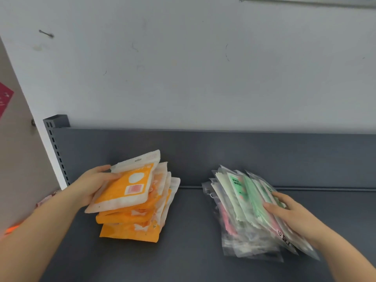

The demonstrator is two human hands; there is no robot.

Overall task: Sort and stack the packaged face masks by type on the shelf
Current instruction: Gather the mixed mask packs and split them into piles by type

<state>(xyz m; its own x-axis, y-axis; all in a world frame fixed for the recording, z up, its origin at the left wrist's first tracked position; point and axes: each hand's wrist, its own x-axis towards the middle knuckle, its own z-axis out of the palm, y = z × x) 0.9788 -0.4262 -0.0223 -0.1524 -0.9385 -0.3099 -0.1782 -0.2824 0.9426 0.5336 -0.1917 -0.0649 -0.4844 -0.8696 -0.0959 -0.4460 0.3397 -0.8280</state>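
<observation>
A stack of orange and white mask packs (140, 216) lies on the dark grey shelf (189, 241), left of centre. My left hand (95, 184) grips the topmost orange pack (130, 186) by its left edge, tilted up above the stack. To the right lies a fanned pile of clear packs with green and pink masks (244, 208). My right hand (289, 210) rests flat on the right side of that pile, fingers spread over a green pack.
The shelf's grey back panel (223, 151) rises behind both piles, with a slotted upright post (55, 145) at the left. A white wall stands above. A beige side panel with a pink sticker (5, 98) closes the left. Something orange (12, 228) shows at the left edge.
</observation>
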